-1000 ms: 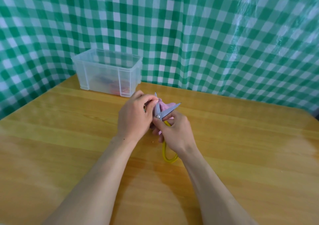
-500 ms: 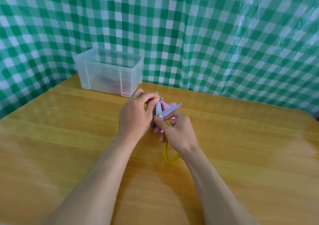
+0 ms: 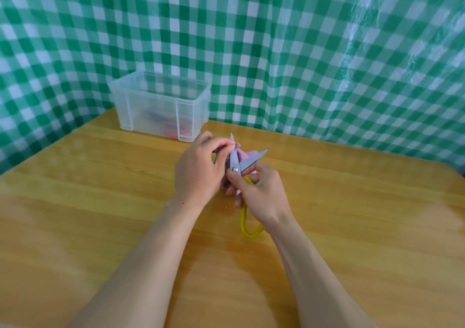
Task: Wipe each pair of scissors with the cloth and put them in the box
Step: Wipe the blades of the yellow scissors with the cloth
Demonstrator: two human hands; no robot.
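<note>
Currently my right hand grips the yellow-handled scissors at the pivot, blades spread, mid-table; my left hand pinches the pink cloth around the left blade. The clear box sits far left.

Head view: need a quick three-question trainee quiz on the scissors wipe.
1. True or false: the blades of the scissors are spread apart.
2. The left hand pinches the pink cloth against: A) a blade, B) a handle loop.
3. Fill in: the right hand holds the scissors by the yellow ____.
Key: 1 true; 2 A; 3 handles.
</note>
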